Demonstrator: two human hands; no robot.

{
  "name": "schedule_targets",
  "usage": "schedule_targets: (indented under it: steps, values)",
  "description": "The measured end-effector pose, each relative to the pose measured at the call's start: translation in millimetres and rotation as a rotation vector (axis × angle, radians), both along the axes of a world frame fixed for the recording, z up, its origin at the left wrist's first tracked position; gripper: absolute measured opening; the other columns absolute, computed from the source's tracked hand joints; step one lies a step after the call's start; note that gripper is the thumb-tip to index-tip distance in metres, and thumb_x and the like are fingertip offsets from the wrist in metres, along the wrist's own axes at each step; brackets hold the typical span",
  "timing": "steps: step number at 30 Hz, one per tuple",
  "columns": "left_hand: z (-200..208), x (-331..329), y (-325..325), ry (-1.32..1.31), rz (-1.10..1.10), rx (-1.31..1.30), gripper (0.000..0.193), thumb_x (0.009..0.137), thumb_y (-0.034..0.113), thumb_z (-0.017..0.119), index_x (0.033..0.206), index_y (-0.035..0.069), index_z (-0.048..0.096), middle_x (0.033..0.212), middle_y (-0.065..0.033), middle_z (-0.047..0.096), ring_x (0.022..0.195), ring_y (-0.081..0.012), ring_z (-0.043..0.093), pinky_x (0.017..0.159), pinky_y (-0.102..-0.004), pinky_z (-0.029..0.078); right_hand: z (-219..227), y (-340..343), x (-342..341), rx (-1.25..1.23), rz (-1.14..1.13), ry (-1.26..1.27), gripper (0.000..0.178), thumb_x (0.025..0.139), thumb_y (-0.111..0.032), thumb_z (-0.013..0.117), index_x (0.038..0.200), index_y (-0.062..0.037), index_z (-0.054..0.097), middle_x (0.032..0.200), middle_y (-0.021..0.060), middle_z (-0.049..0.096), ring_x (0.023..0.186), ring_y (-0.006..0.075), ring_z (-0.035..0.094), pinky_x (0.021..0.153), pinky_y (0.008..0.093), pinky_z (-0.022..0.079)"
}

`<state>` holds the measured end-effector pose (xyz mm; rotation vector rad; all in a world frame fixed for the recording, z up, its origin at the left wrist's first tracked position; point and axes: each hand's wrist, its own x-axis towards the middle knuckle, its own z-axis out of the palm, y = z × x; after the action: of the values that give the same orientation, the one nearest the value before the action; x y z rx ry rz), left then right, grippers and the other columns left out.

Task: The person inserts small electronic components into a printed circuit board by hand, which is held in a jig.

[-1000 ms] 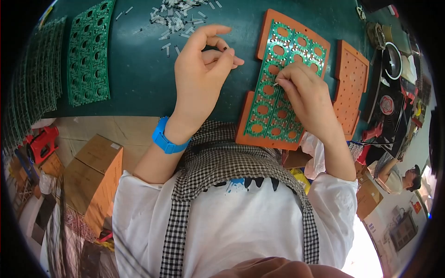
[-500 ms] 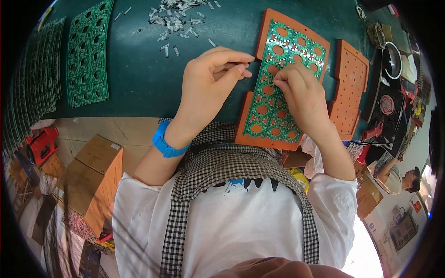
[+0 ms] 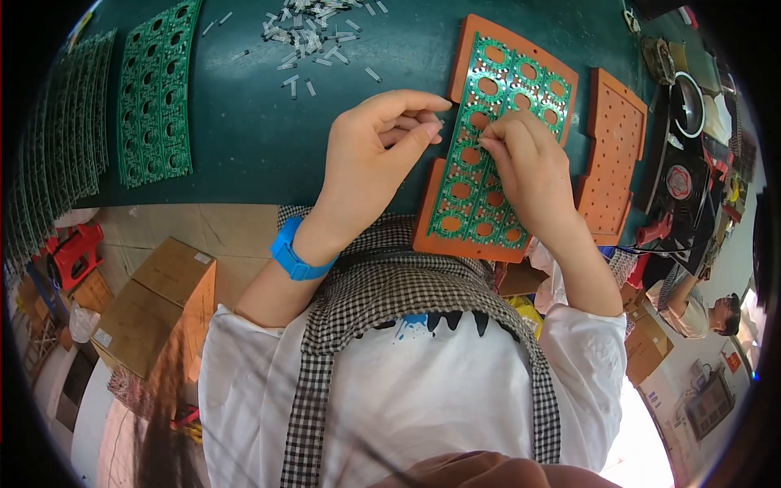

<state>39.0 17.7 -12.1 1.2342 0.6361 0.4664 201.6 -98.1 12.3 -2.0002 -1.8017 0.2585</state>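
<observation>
L hand (image 3: 376, 150) has come over beside the PCB (image 3: 475, 174) — both hands now at the work; R hand (image 3: 530, 161) fingertips together over it (L grip: can't tell).

White short-sleeved shirt (image 3: 455, 407), blue-and-black chest print (image 3: 416, 324); black-and-white checked apron (image 3: 407, 291), shoulder straps (image 3: 307, 411); blue wristband (image 3: 286, 249), left.

Room between left boards (image 3: 158, 93), left fingers (image 3: 412, 101)

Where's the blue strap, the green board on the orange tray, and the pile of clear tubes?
Blue strap (image 3: 290, 253): head view, middle of the band.
Green board (image 3: 478, 180): head view, between its holes, near the middle.
Tubes (image 3: 307, 39): head view, thick part of the pile.
</observation>
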Motion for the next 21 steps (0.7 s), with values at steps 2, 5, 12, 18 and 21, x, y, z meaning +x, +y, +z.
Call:
schedule_targets:
  steps: [2,5,12,18,21]
  values:
    - [0.1,-0.6,-1.6,-0.023,0.005,-0.049,0.025,0.088,-0.005,0.059,0.114,-0.006,0.060,0.098,-0.0102,0.063,0.089,-0.0143,0.064,0.081,-0.0261,0.054,-5.3,-4.5,-2.1,0.050,0.019,-0.032,0.015,0.079,-0.006,0.068,0.088,-0.0028,0.056,0.084,0.0081,0.057,0.078,0.0264,0.061,0.063,0.0358,0.050]
    - [2.1,-1.3,-3.8,-0.034,-0.016,-0.094,0.032,0.087,-0.007,0.060,0.119,-0.006,0.056,0.096,-0.0114,0.064,0.089,-0.0146,0.064,0.081,-0.0266,0.054,-4.6,-7.4,-4.4,0.119,0.079,-0.089,0.017,0.077,-0.007,0.070,0.089,-0.0031,0.059,0.085,0.0068,0.059,0.077,0.0244,0.061,0.061,0.0346,0.050]
    - [6.9,1.2,-14.4,-0.008,-0.049,-0.104,0.035,0.085,-0.007,0.059,0.118,0.001,0.057,0.089,-0.0087,0.066,0.083,-0.0111,0.064,0.071,-0.0227,0.053,3.3,-7.9,-12.1,0.175,0.003,0.214,0.021,0.075,-0.009,0.073,0.094,-0.0057,0.065,0.085,0.0063,0.062,0.074,0.0226,0.062,0.060,0.0303,0.048]
    - [8.5,-1.5,3.0,0.171,0.013,0.647,0.031,0.076,0.006,0.070,0.107,0.009,0.063,0.086,-0.0055,0.062,0.074,-0.0239,0.057,0.065,-0.0344,0.047,11.8,-10.9,-11.7,-0.027,-0.095,0.392,0.013,0.079,-0.001,0.066,0.090,-0.0031,0.061,0.085,0.0089,0.061,0.076,0.0259,0.061,0.066,0.0336,0.049]
    - [-3.1,-5.1,35.0,0.416,0.183,1.194,0.023,0.076,0.011,0.071,0.098,0.009,0.065,0.090,-0.0048,0.058,0.085,-0.0269,0.054,0.073,-0.0385,0.044,7.8,-16.1,-10.9,-0.039,0.010,0.296,0.010,0.079,0.001,0.064,0.087,-0.0020,0.058,0.086,0.0099,0.060,0.080,0.0281,0.060,0.069,0.0355,0.049]
